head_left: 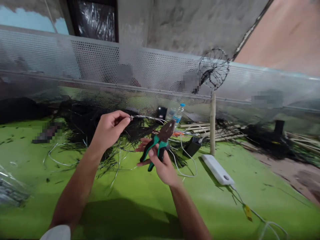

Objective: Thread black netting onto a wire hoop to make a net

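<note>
My left hand [110,128] is raised over the green mat [130,206], its thumb and fingers pinched on the end of a thin silver wire [147,117] that arcs to the right. My right hand [160,163] sits lower and to the right, fingers wrapped round the green-and-black handles of a pair of pliers [160,141]. The pliers' dark jaws point up and right, close to the wire but not clearly touching it. Behind both hands lies a tangle of black netting and loose wire [85,126].
A perforated metal screen [155,70] runs across the back. A wooden stick with a round wire-mesh hoop [213,68] stands at the right. A white power bank [217,168] with cable, a black box [193,145] and a water bottle [178,115] lie nearby. Bamboo sticks [225,133] lie beyond.
</note>
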`<state>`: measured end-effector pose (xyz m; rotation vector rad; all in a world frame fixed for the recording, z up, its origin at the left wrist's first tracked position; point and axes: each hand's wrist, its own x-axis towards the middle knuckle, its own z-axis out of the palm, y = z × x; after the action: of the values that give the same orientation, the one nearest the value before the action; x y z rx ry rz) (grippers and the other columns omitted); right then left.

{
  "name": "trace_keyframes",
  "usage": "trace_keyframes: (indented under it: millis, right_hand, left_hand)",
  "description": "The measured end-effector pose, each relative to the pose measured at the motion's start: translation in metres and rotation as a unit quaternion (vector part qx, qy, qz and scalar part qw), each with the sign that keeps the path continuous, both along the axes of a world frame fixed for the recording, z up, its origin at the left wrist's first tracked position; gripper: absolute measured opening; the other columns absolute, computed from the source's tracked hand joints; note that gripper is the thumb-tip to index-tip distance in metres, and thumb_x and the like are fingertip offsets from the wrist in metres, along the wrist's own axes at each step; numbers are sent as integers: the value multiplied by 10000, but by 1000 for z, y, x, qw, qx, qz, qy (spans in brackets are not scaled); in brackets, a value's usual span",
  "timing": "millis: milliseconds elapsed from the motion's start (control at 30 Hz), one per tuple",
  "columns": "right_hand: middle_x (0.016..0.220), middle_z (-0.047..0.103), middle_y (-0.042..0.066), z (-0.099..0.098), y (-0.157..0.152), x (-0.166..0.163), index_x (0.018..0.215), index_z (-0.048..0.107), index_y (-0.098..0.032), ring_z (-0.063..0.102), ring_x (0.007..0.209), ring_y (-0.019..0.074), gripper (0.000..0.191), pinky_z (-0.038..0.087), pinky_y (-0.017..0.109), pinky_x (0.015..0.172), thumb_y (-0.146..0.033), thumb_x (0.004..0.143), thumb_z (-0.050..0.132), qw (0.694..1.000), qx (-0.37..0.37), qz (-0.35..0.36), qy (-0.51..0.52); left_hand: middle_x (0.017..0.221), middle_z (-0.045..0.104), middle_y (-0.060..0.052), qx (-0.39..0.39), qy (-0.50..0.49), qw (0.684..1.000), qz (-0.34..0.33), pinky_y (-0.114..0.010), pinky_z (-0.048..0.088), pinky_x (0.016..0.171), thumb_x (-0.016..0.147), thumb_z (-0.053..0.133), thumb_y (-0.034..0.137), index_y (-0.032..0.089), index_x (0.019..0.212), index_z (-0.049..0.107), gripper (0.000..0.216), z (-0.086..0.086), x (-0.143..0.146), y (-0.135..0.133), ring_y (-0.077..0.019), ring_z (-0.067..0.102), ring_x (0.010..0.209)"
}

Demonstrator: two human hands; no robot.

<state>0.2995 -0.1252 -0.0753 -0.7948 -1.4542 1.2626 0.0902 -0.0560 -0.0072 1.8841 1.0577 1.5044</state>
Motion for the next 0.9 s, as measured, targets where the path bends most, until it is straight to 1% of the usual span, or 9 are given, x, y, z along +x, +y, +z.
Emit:
trace_keyframes:
  millis: [67,133,200,267,400,567,667,767,900]
  right_hand:
    - [1288,651,107,-18,-2,3,1377,600,-266,645,1231,294,474,693,412,800,-552,1000,580,999,-17,-24,13]
    - [1368,647,96,-31,-4,3,1366,632,-278,627,1269,301,459,657,468,939,-547,995,603,999,-21,-33,9]
    - [1459,613,81,-40,-7,3,1427,606,-295,564,1365,309,492,544,525,1116,-531,995,618,999,-12,-39,-10]
    - [1498,592,72,-47,-11,1,1513,535,-309,522,1414,308,553,442,551,1203,-519,1007,606,999,-6,-40,-30]
    - [1453,629,93,-56,-15,-4,1571,462,-302,638,1280,309,620,475,561,1157,-525,1009,596,997,-23,-58,-46]
    - [1471,626,95,-59,-14,-3,1547,495,-302,607,1342,308,598,439,515,1184,-512,1000,613,990,12,-123,-63]
    - [1492,613,108,-59,-12,-1,1552,485,-280,595,1366,304,616,442,497,1183,-491,993,631,987,11,-143,-67]
    - [1535,576,112,-56,-11,0,1554,470,-274,554,1417,300,618,426,494,1198,-467,992,641,988,13,-141,-59]
    - [1483,622,87,-53,-12,1,1540,483,-304,616,1338,264,557,432,465,1194,-432,1014,616,990,25,-131,-54]
  left_hand:
    - [633,574,34,39,13,999,21,-227,354,520,937,652,268,169,914,739,134,3,7,-14,-88,474,558]
    - [659,598,36,81,33,995,49,-223,373,529,946,655,249,180,902,734,114,4,16,-27,-81,499,568]
    - [711,624,36,123,64,988,75,-221,399,566,937,672,214,187,887,724,77,4,24,-40,-74,528,604]
    - [721,608,47,153,83,981,87,-214,412,591,928,682,175,189,885,711,53,5,29,-51,-65,535,622]
    - [712,562,66,164,88,979,78,-191,420,594,930,677,138,186,892,680,61,7,33,-64,-44,520,616]
    - [706,549,73,156,107,980,53,-182,411,586,934,672,130,187,877,667,81,8,36,-68,-35,507,613]
    - [709,548,76,145,105,983,34,-180,406,582,939,667,133,191,886,661,79,5,39,-67,-33,503,610]
    - [711,543,75,143,107,983,31,-180,411,591,939,663,130,192,888,657,81,4,42,-67,-35,502,615]
    - [711,536,74,142,116,983,29,-182,422,615,939,662,129,199,896,662,82,4,42,-70,-40,501,625]
